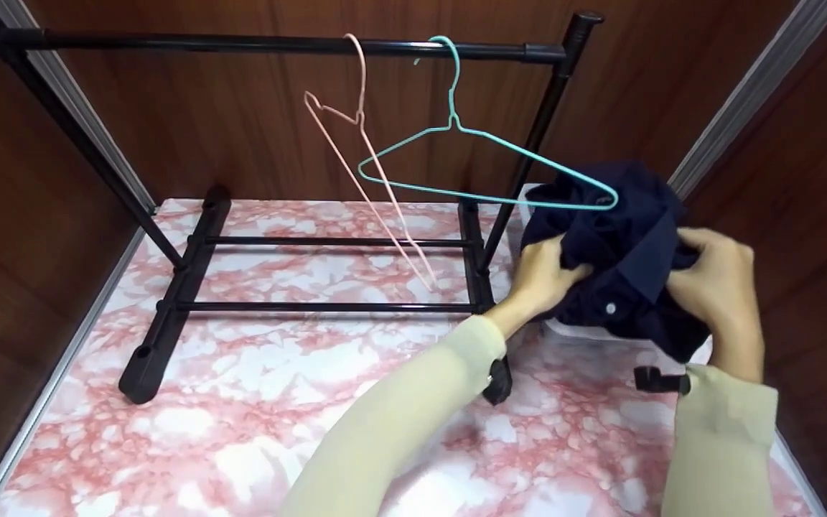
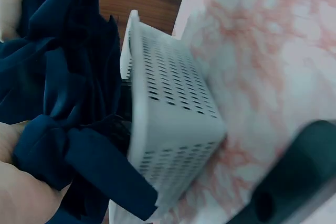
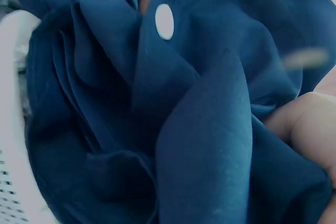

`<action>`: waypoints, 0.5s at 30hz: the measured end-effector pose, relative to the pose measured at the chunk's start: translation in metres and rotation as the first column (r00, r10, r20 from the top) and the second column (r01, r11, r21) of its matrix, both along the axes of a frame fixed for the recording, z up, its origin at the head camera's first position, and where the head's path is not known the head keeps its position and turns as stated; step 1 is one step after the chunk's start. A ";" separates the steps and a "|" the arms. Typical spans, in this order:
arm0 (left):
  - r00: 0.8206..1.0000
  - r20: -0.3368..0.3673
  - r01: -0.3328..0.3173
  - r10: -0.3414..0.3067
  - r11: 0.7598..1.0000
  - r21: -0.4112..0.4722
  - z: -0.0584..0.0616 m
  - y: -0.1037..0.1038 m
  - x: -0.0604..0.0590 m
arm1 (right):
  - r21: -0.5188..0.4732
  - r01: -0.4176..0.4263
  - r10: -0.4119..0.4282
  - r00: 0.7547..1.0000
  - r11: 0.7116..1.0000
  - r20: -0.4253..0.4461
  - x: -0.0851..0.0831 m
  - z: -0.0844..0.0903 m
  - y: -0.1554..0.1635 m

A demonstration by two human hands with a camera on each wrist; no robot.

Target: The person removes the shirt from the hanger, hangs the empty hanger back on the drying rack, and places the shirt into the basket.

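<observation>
Both hands hold a bunched navy blue shirt (image 1: 622, 251) over a white perforated basket (image 2: 178, 87) at the right. A pointed collar and a white button show on the cloth. The left hand (image 1: 544, 274) grips the shirt's left side, its thumb lying along the fabric. On the opposite side, the right hand (image 1: 718, 283) pinches the cloth between thumb and fingers. In the right wrist view the shirt (image 3: 210, 145) fills most of the picture, with the right hand (image 3: 310, 135) at its edge.
A black garment rack (image 1: 270, 44) stands to the left. From its top bar hang a pink hanger (image 1: 362, 129) and a turquoise hanger (image 1: 489, 136), whose right end overlaps the shirt in the head view. Brown wooden walls (image 1: 808, 179) enclose the marbled floor (image 1: 241, 445).
</observation>
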State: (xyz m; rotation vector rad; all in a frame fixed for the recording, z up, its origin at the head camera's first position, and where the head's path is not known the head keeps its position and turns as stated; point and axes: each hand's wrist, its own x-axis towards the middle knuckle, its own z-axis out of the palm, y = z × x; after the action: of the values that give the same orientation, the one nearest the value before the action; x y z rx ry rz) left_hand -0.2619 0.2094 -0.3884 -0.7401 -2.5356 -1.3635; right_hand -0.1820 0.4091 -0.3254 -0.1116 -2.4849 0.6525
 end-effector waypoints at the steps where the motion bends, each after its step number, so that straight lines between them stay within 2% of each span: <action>1: 1.000 0.002 -0.004 0.004 1.000 0.007 0.003 0.005 -0.003 | -0.004 0.018 -0.018 1.000 1.000 -0.008 -0.003 0.004 0.002; 5: 1.000 -0.020 0.003 -0.002 0.999 0.053 0.011 0.021 -0.013 | -0.017 0.079 -0.080 0.994 0.997 -0.076 -0.018 0.015 0.010; 8: 1.000 -0.015 0.006 -0.005 0.997 0.072 0.013 0.031 -0.018 | -0.018 0.091 -0.093 0.985 0.996 -0.146 -0.030 0.017 0.014; 11: 0.999 0.035 0.015 -0.017 0.997 0.070 0.010 0.040 -0.022 | -0.034 0.089 -0.094 0.974 0.995 -0.205 -0.040 0.010 0.018; 15: 0.992 0.112 0.050 -0.052 0.999 0.017 0.000 0.049 -0.021 | -0.078 0.087 -0.104 0.964 0.993 -0.247 -0.051 -0.011 0.026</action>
State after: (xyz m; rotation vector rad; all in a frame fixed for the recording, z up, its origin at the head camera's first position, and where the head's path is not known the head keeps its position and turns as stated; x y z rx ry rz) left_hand -0.2830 0.2582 -0.3885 -0.7506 -2.6059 -1.4780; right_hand -0.2325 0.4352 -0.3362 -0.1629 -2.2019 0.6651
